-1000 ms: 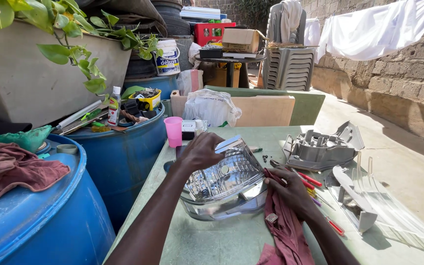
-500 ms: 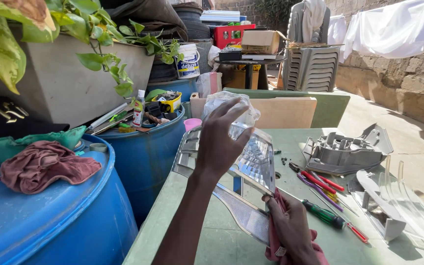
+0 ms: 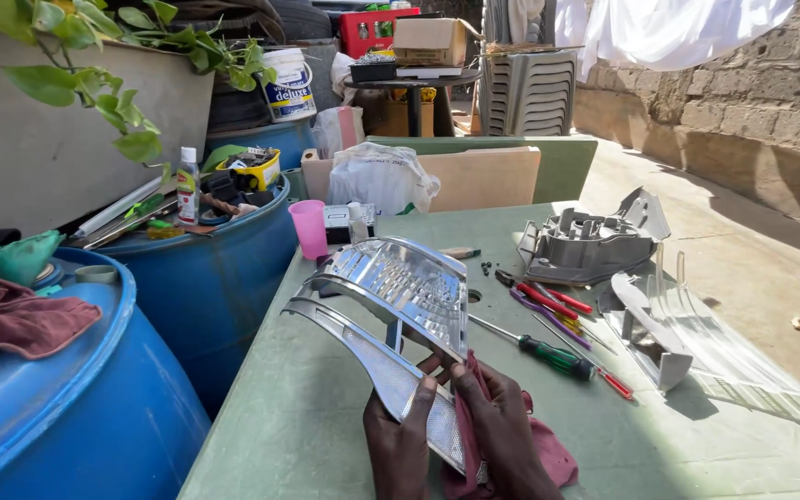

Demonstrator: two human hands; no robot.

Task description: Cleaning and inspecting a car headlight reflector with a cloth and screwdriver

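An outdoor backyard repair workshop: a green worktable [image 3: 326,407] strewn with screwdrivers [image 3: 548,352], blue plastic drums [image 3: 94,426] along its left edge, a rough block wall [image 3: 743,102], stacked plastic chairs [image 3: 530,93] and hanging laundry [image 3: 678,28].

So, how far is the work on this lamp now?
Done: the lamp is taken apart; the grey housing and clear lens lie apart on the table. In hand: both hands, left and right, hold the chrome reflector up, the right with a red rag. Left: nothing is back together; screwdrivers lie loose.
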